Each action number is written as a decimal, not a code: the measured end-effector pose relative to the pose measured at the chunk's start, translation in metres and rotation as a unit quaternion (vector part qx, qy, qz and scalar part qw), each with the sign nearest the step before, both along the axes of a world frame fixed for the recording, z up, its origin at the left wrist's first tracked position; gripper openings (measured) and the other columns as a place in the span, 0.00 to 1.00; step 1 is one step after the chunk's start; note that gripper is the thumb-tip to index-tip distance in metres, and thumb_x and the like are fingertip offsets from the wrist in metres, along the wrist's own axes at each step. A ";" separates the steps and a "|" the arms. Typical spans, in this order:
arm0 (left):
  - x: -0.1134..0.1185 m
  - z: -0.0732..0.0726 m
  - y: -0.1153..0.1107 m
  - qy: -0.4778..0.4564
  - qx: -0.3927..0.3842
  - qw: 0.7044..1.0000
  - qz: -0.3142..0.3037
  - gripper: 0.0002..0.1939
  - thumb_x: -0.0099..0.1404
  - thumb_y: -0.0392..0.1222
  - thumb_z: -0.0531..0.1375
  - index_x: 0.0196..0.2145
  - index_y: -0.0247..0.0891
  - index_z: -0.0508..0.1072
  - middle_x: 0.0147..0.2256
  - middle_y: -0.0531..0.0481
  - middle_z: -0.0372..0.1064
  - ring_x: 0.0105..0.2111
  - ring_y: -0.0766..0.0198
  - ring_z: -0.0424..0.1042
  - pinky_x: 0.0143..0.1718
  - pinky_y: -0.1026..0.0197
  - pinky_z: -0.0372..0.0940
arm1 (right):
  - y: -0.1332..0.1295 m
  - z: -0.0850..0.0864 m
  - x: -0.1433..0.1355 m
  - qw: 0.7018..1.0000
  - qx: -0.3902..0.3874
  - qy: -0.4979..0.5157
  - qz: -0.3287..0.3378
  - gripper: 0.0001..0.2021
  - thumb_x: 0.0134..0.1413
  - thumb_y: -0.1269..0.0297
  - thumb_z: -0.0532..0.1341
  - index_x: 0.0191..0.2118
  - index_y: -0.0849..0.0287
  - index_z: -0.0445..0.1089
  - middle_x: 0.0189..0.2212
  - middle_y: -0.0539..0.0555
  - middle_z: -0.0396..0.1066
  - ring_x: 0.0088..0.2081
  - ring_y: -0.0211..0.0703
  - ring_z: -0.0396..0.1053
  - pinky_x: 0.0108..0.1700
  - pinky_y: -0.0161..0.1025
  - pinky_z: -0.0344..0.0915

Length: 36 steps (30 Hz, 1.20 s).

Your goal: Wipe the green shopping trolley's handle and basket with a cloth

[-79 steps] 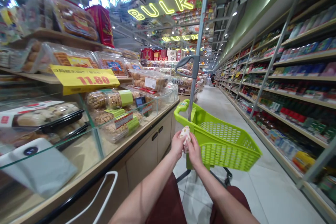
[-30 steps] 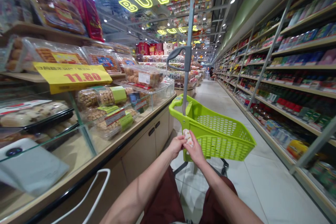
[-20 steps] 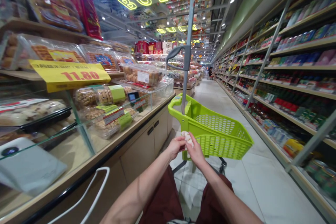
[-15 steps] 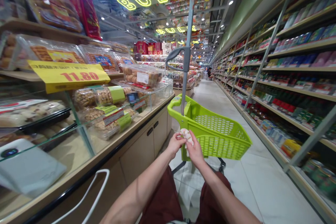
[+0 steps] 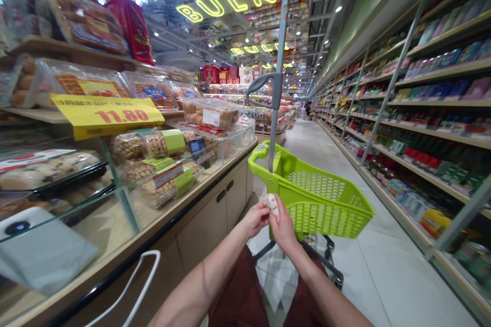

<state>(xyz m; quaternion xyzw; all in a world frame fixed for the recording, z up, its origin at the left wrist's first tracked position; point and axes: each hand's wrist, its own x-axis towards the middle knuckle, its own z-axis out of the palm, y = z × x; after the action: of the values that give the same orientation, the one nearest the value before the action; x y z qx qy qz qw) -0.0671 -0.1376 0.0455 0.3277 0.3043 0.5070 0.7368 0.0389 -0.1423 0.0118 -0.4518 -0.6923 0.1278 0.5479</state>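
A small, soft-looking white bundle with tan marks (image 5: 272, 204) sits between my two hands, just behind the green shopping cart basket (image 5: 322, 184). Its exact kind is too small to make out. My left hand (image 5: 257, 218) pinches its near left side with the fingertips. From the right, my right hand (image 5: 283, 226) curls its fingers round the same bundle. The basket's handle end and the grey upright pole (image 5: 279, 61) rise right beyond my hands.
On the left runs a glass-edged display counter (image 5: 222, 158) with packaged pastries (image 5: 164, 179) and a yellow price sign (image 5: 111, 115). A white phone-like device (image 5: 46, 250) lies at its near end. Stocked shelves (image 5: 433, 92) line the right; tiled floor (image 5: 383, 265) lies between.
My hands and the white bundle have dropped slightly in view, still together. The whole scene has shifted a little right and down, and more of the cart's wheel frame shows.
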 end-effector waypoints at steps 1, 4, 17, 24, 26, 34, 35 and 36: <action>0.000 0.000 0.000 -0.003 -0.001 1.000 -0.003 0.11 0.43 0.31 0.64 0.28 0.35 0.70 0.25 0.53 0.69 0.24 0.71 0.68 0.30 0.67 0.62 | 0.000 0.001 0.001 1.000 -0.009 0.002 0.006 0.28 0.47 0.71 0.50 0.58 0.59 0.52 0.54 0.55 0.58 0.54 0.45 0.57 0.56 0.46 0.55; 0.002 -0.001 -0.001 0.025 -0.009 0.999 0.028 0.11 0.43 0.32 0.63 0.28 0.36 0.70 0.24 0.54 0.69 0.23 0.71 0.67 0.28 0.68 0.61 | -0.002 0.004 0.003 0.999 -0.034 0.000 0.018 0.28 0.48 0.71 0.48 0.58 0.59 0.51 0.53 0.56 0.60 0.52 0.44 0.60 0.54 0.44 0.57; 0.000 -0.017 0.004 0.046 -0.016 0.996 0.069 0.09 0.45 0.32 0.60 0.28 0.36 0.68 0.22 0.55 0.66 0.20 0.74 0.63 0.25 0.69 0.59 | -0.002 0.006 -0.004 0.989 0.061 -0.133 0.001 0.24 0.46 0.76 0.49 0.52 0.61 0.59 0.58 0.59 0.49 0.59 0.49 0.47 0.57 0.51 0.51; -0.006 -0.014 0.010 0.159 0.016 0.987 0.028 0.08 0.47 0.33 0.59 0.29 0.35 0.67 0.21 0.56 0.64 0.21 0.74 0.64 0.27 0.68 0.61 | 0.004 0.000 0.007 0.980 0.068 -0.177 0.062 0.25 0.53 0.75 0.47 0.57 0.60 0.52 0.58 0.60 0.50 0.58 0.43 0.49 0.56 0.46 0.55; -0.009 -0.016 0.014 0.209 0.016 0.977 0.030 0.07 0.49 0.34 0.58 0.29 0.35 0.67 0.20 0.56 0.64 0.21 0.73 0.65 0.26 0.69 0.60 | 0.011 0.001 0.012 0.974 0.071 -0.204 0.065 0.25 0.52 0.77 0.46 0.56 0.58 0.55 0.57 0.59 0.52 0.58 0.42 0.51 0.55 0.45 0.57; -0.019 -0.023 0.033 0.437 0.094 0.884 0.134 0.20 0.50 0.32 0.58 0.43 0.36 0.66 0.44 0.45 0.66 0.47 0.60 0.63 0.49 0.59 0.57 | 0.083 0.049 0.033 0.924 0.196 -0.315 -0.091 0.23 0.53 0.79 0.47 0.54 0.55 0.58 0.58 0.54 0.51 0.61 0.45 0.37 0.58 0.55 0.43; -0.020 -0.021 0.035 0.488 0.131 0.851 0.142 0.22 0.49 0.32 0.58 0.45 0.36 0.65 0.48 0.44 0.64 0.51 0.59 0.60 0.52 0.58 0.53 | 0.093 0.053 0.033 0.917 0.207 -0.329 -0.093 0.23 0.55 0.78 0.47 0.55 0.55 0.58 0.58 0.54 0.51 0.61 0.44 0.37 0.58 0.55 0.42; -0.020 -0.019 0.036 0.548 0.174 0.805 0.146 0.24 0.50 0.32 0.57 0.47 0.35 0.64 0.51 0.43 0.60 0.53 0.57 0.57 0.54 0.56 0.50 | 0.102 0.055 0.032 0.910 0.214 -0.342 -0.093 0.22 0.56 0.77 0.46 0.55 0.55 0.57 0.58 0.54 0.52 0.61 0.44 0.38 0.58 0.54 0.42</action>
<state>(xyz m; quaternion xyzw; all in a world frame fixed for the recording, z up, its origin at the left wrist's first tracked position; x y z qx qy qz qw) -0.0869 -0.1014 0.0267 0.6258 0.6083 0.3888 0.2953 0.0706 -0.0405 0.0667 -0.4021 -0.8031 -0.2372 0.3702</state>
